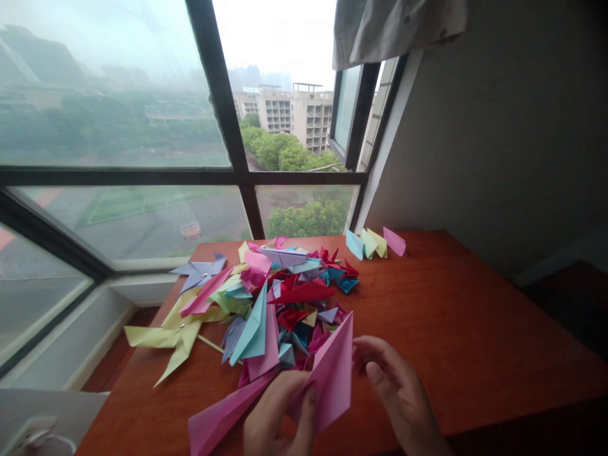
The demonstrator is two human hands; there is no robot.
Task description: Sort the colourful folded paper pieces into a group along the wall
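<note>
My left hand (pixel 282 411) pinches a pink paper plane (pixel 335 380) near its lower left edge, its pointed end upward. Just right of the plane, my right hand (pixel 399 386) is open, thumb and fingers apart and slightly bent. Its fingertips are close to the paper's right edge; whether they touch I cannot tell. Another pink paper plane (pixel 228 408) lies at the table's front, partly hidden by my left hand. Behind my hands is a heap of folded papers (pixel 294 291) in pink, red, blue and purple, with a light-blue paper plane (pixel 254 329) leaning on its front.
A yellow pinwheel (pixel 183 329) on a stick and a purple pinwheel (pixel 202 273) lie left of the heap. Several folded papers (pixel 375 244) stand in a row at the back of the brown table (pixel 456 316). Windows (pixel 242 177) border the back, a wall (pixel 498 145) the right.
</note>
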